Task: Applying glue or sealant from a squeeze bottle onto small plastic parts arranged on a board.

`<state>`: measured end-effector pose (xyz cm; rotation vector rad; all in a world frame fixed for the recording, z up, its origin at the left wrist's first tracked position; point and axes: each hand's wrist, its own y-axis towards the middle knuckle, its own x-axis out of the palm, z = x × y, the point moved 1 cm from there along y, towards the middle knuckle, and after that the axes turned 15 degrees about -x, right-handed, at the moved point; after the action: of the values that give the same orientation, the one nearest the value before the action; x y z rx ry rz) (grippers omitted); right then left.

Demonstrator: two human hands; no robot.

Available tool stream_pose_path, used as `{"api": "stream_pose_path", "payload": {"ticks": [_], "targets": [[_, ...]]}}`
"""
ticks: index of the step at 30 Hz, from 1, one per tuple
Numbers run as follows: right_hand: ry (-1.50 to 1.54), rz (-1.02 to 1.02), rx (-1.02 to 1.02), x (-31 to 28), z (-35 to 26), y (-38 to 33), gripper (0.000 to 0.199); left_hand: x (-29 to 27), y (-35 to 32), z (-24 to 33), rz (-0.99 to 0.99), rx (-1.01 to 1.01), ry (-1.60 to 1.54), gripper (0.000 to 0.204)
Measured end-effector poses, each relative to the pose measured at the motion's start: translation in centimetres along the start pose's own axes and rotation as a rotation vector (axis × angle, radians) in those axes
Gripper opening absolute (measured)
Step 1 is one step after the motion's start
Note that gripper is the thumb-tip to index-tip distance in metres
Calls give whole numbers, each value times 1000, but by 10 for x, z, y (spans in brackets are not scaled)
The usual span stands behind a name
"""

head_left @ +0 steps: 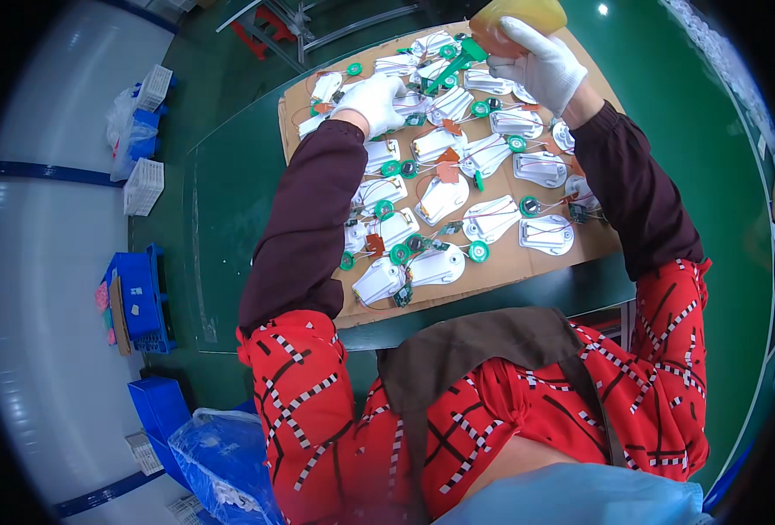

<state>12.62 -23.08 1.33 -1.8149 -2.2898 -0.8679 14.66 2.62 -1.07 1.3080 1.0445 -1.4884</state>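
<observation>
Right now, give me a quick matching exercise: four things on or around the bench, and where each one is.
Things:
1. left hand
2. right hand
3. blue bin
4. cardboard

Places:
A. on the floor to the left
B. flat on the green table, under the white parts
C. pressed on parts at the sheet's far left
D. raised at the far edge, gripping a yellow tape roll

Pairs: 1-C, 2-D, 3-A, 4-B

White knit gloves cover the left hand (372,98) and right hand (541,63), upper centre; dark maroon oversleeves sheathe both forearms; red jacket with black-and-white dashed lines, brown apron below.
</observation>
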Motion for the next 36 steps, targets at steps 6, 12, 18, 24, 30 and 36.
{"api": "stream_pose_path", "payload": {"ticks": [6, 12, 18, 24, 30, 36], "targets": [[18, 51, -24, 3, 4, -3, 44, 0, 2, 8, -24, -49, 115, 24], [-56, 44, -54, 11, 4, -8, 44, -10, 2, 5, 13, -195, -47, 19], [-278, -15, -59, 48, 8, -11, 48, 1, 16, -19, 137, -246, -148, 21], [-372, -1, -38, 59, 41, 4, 50, -12, 15, -11, 37, -223, -84, 24], [-614, -79, -256, 63, 63, 17, 46, -7, 18, -26, 19, -215, -187, 25], [-631, -138, -193, 75, 61, 16, 47, 1, 21, -38, 33, -225, -245, 22]]}}
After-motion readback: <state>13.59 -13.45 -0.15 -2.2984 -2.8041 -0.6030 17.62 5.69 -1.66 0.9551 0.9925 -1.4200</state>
